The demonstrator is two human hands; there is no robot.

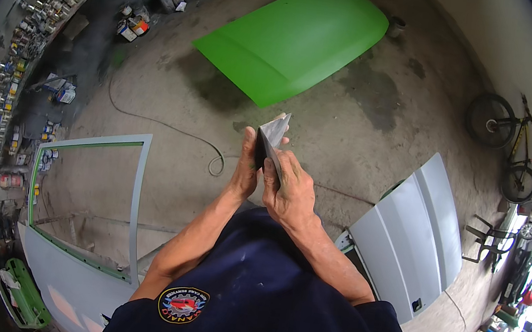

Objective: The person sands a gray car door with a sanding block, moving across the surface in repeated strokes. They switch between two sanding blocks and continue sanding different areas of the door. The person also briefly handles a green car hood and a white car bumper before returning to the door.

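In front of my chest, both hands hold a folded sheet [274, 133], grey on one face and dark on the other, which looks like sandpaper. My left hand [246, 168] supports it from the left, thumb upright along the dark face and some fingertips showing behind the far edge. My right hand [293, 187] pinches the near flap, fingers bent over the fold. Beyond my hands is a green car bonnet [292, 35], raised off the floor. A grey-primed car door [137, 210] with a window frame stands to my left. Another pale grey door panel [409, 238] is at my right.
A thin hose [166, 124] curls across the concrete floor [182, 81]. Shelves of paint cans [40, 14] line the left wall, with more cans [134, 24] on the floor. A bicycle [518, 142] leans at the right wall near a black chair [488, 238]. A green part [23, 293] lies lower left.
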